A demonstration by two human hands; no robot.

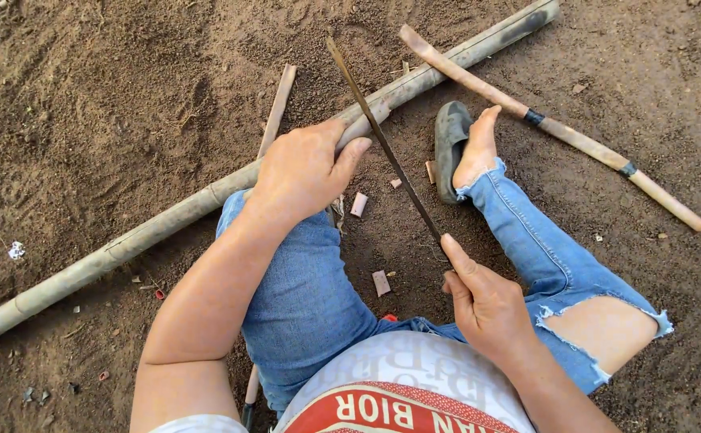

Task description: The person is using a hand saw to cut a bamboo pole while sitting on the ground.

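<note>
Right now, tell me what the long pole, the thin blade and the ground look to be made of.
Long pole: likely bamboo, pale and dry, with ringed joints and a blackened far end; left hand grips it.
Thin blade: apparently dark, dull metal, narrow and straight; right hand holds its near end.
Ground: loose brown soil, crumbly and scuffed.

Both hands busy, sitting low on the ground

Left hand (302, 172) is wrapped palm-down over the long bamboo pole (166, 220), arm reaching out over the bent left knee. Right hand (486, 301) sits nearer the body than the pole, closed in a tight grip with the thumb stretched forward. Right leg is folded, bare foot just short of the pole.
</note>
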